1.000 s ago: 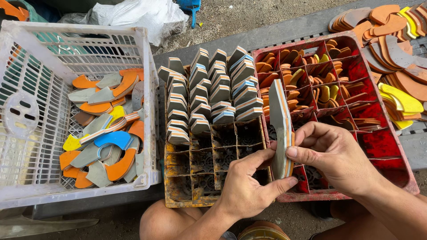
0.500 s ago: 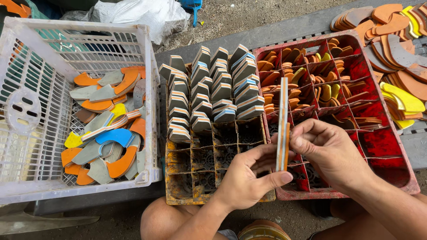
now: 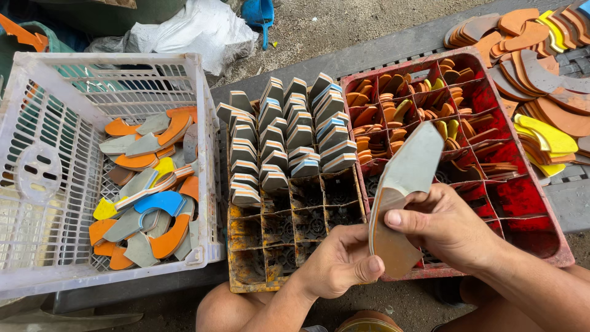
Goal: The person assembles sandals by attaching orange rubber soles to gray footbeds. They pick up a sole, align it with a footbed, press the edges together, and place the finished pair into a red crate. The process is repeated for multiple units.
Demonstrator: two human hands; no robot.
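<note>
Head view: left hand (image 3: pixel 338 264) and right hand (image 3: pixel 445 224) both grip a grey-and-tan sole stack (image 3: pixel 399 197).

white plastic basket (image 3: pixel 37 203) at left, orange, grey, blue and yellow offcuts held | yellow divided crate (image 3: pixel 246 280) in centre, grey wedges stacked | white bag (image 3: pixel 196 31) far | sole pieces (image 3: pixel 541 67) piled far right

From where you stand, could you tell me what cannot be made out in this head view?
- The stack of sole pieces: how many layers, since left hand and right hand cover its lower half.
- Bottoms of the filled cells in the yellow crate: hidden by upright grey pieces.
- The pile of orange soles: cut off by the top-right edge.
- The white basket: its left side runs past the frame edge.
</note>
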